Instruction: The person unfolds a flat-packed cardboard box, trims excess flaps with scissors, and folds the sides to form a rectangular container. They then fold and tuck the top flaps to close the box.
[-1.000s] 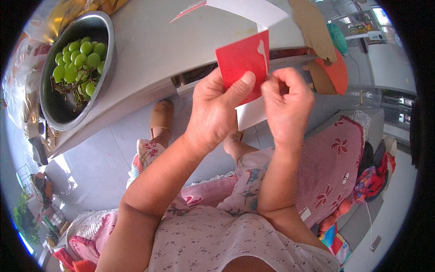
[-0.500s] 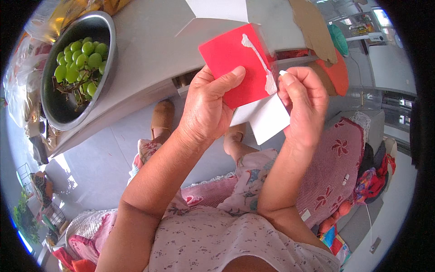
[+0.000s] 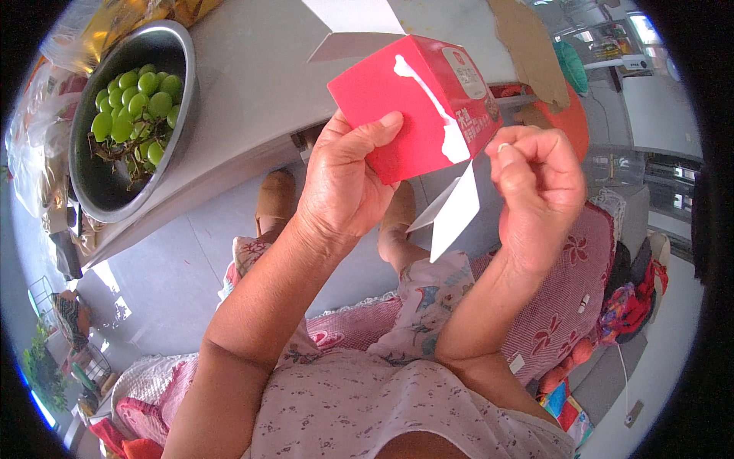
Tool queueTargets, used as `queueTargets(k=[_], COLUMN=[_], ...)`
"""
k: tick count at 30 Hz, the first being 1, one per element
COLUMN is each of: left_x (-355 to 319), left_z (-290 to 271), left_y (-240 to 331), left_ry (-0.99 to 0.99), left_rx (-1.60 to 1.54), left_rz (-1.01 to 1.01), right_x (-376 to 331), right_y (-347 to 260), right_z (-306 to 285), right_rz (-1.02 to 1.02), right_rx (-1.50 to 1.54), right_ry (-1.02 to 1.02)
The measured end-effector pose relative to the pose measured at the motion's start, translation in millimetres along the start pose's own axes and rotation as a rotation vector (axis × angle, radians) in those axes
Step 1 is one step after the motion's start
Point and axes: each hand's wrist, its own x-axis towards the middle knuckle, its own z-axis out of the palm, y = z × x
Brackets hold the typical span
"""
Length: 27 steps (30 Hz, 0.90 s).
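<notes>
My left hand (image 3: 348, 180) is closed on a red cardboard box (image 3: 386, 103), its thumb pressed flat on the plain red face. A ragged white strip (image 3: 425, 96) of bare paper runs down that face near the edge. The printed side (image 3: 468, 92) faces right. White-lined flaps (image 3: 457, 210) stick out at the lower end, and another white flap (image 3: 359, 15) extends from the upper end. Beside the lower right corner, my right hand (image 3: 539, 183) has its fingers curled and thumb and forefinger pinched together. Whatever lies between those fingertips is hidden.
A grey metal bowl (image 3: 187, 99) of green grapes (image 3: 138, 103) stands on the table (image 3: 245, 84) at left, near clear plastic bags (image 3: 38, 138). Brown cardboard (image 3: 527, 46) lies at the far right. Below are the tiled floor (image 3: 191, 252) and a pink patterned cover (image 3: 569, 283).
The box has turned, so its printed right side now shows and the lower flaps point more steeply down. My right hand has moved right and slightly down, away from the torn strip.
</notes>
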Motion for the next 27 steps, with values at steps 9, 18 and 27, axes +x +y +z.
queueTargets(k=[9, 18, 27], left_x=[-0.1, 2.0, 3.2], left_z=[1.8, -3.0, -0.1], left_y=[2.4, 5.2, 10.4], left_ry=[0.010, -0.024, -0.005], left_rx=[0.002, 0.089, 0.002], left_rz=[0.034, -0.039, -0.016], right_x=[3.8, 4.3, 2.2], right_y=[-3.8, 1.1, -8.7], right_z=[9.3, 9.1, 14.0], right_rz=[-0.072, 0.017, 0.036], right_rx=[-0.388, -0.134, -0.100], right_ry=[-0.076, -0.046, -0.071])
